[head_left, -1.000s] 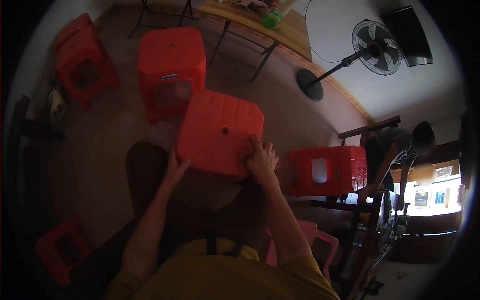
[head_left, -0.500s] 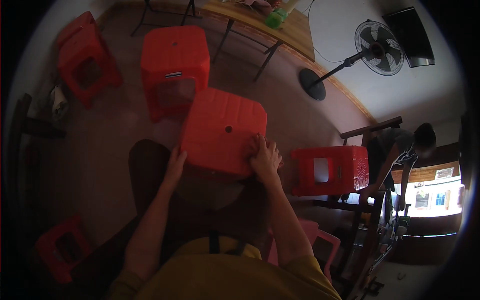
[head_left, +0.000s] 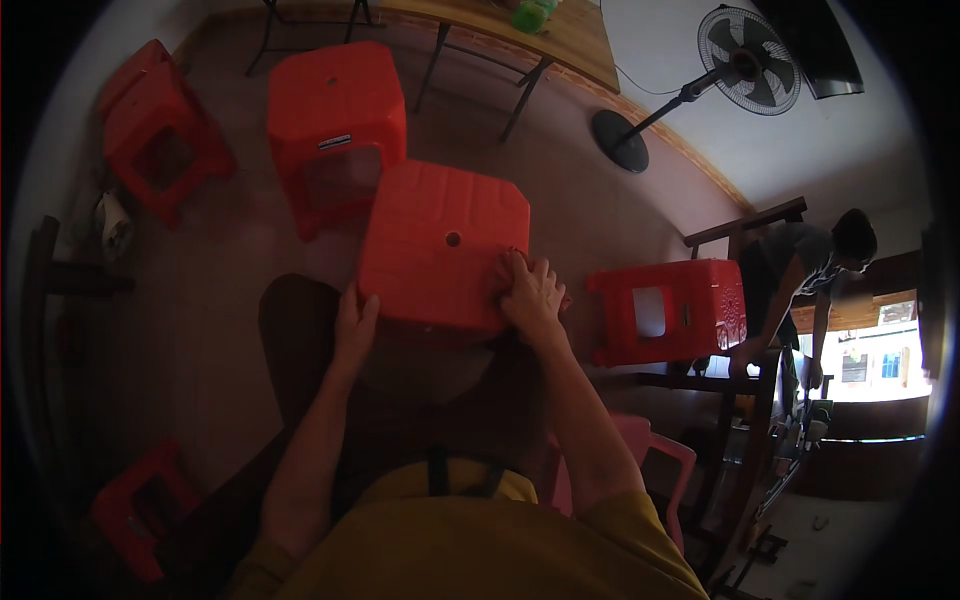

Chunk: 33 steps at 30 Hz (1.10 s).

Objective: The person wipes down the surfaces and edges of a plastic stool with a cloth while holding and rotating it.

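A red plastic stool [head_left: 440, 215] with a round hole in its seat stands in front of me, between my knees. My left hand [head_left: 354, 325] grips the near left edge of the seat, the thumb along its side and the other fingers partly hidden. At the right edge of the seat, my right hand [head_left: 535, 293] is bent over a crumpled dark-red piece [head_left: 506, 270] that looks like cloth, pressing it on the stool. Most of that piece is under the palm and fingers.
More red stools stand ahead [head_left: 335, 95], at far left [head_left: 160, 130], lower left [head_left: 145, 505] and right [head_left: 665, 312]. A wooden table [head_left: 575, 45] and a standing fan [head_left: 745, 65] are at the back. Another person [head_left: 800, 270] bends over things at right. A pink chair [head_left: 625, 440] is beside me.
The camera view has tipped slightly, so the room sits higher in the picture. Both hands keep to the same sides of the stool; the right hand has shifted only slightly.
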### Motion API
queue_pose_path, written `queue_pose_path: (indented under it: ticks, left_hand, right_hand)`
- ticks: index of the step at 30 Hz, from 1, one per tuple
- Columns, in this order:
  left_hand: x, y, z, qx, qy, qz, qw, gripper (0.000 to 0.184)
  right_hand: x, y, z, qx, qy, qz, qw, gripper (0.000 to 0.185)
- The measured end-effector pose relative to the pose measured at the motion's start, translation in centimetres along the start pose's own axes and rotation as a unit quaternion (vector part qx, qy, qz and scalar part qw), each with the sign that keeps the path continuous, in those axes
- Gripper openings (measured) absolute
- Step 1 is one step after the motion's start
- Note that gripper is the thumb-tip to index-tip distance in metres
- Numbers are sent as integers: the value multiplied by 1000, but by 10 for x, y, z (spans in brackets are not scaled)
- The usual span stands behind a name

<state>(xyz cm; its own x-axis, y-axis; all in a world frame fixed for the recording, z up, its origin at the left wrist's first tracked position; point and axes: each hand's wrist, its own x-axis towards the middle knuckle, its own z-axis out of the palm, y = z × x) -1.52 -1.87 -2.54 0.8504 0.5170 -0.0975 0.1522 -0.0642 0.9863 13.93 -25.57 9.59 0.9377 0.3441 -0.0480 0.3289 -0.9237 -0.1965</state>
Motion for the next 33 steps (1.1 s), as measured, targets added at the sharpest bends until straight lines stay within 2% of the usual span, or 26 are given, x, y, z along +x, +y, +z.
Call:
queue_pose_path:
  ticks: [3,5,11,15,18,20,21,23,24,26,30,32,33]
  left_hand:
    - [-1,-3,3,-3,1,5,1000,57]
    - [-1,-5,3,8,4,-5,1000,62]
    - [-1,4,0,-42,-16,-40,998,63]
    - [2,-7,-3,-57,-21,-28,998,62]
    - [3,-13,-4,-105,-15,-47,993,58]
    - [5,2,-8,-167,-15,-129,977,58]
    - [5,7,-9,-166,-25,-127,978,58]
    - [4,13,-7,-123,27,-125,984,61]
    - [6,1,-1,-125,19,-125,984,61]
    - [10,-32,6,-29,119,-70,990,66]
    - [7,-7,10,-28,138,-66,988,65]
    - [5,3,1,-140,-13,-93,986,65]
    - [2,7,-3,-128,4,-93,987,65]
  right_hand:
    - [-10,1,0,-46,-26,-27,998,57]
    - [-15,0,4,-80,-58,-29,995,70]
    - [-19,-2,6,-81,-28,-46,995,71]
    - [-18,-4,4,-77,-20,-56,995,71]
    - [-20,-4,2,-76,-22,-50,996,61]
    - [-19,-3,3,-73,-29,-52,996,61]
    - [-19,-3,4,-73,-26,-43,996,61]
    - [-20,-1,7,-77,-4,-62,995,60]
    - [-22,2,6,-81,-2,-54,995,60]
    - [-21,1,8,-84,11,-71,994,63]
    - [-23,5,11,-89,31,-80,992,64]
    - [-24,2,11,-94,31,-88,991,64]
    - [-24,-2,13,-79,28,-101,991,64]
